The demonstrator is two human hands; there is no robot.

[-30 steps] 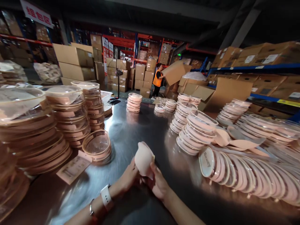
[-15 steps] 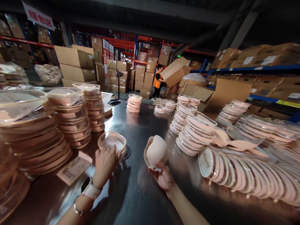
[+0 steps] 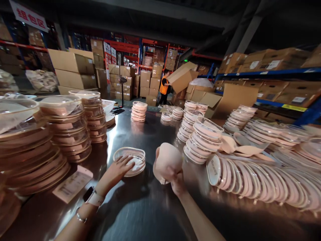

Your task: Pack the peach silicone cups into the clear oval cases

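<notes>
My right hand is closed round the bottom of a pale pink moulded cup, held up above the dark metal table. My left hand rests with its fingers laid over the near rim of a clear round plastic case that sits on the table just left of the cup. A white watch is on my left wrist.
Tall stacks of clear-lidded pink cases stand at the left, with a paper label beside them. More stacks and a long fallen row fill the right. A person in an orange vest lifts a cardboard box far back.
My left hand let go of the pink cup, reached left to the clear case and drew it toward the middle. My right hand kept the cup and raised it slightly.
</notes>
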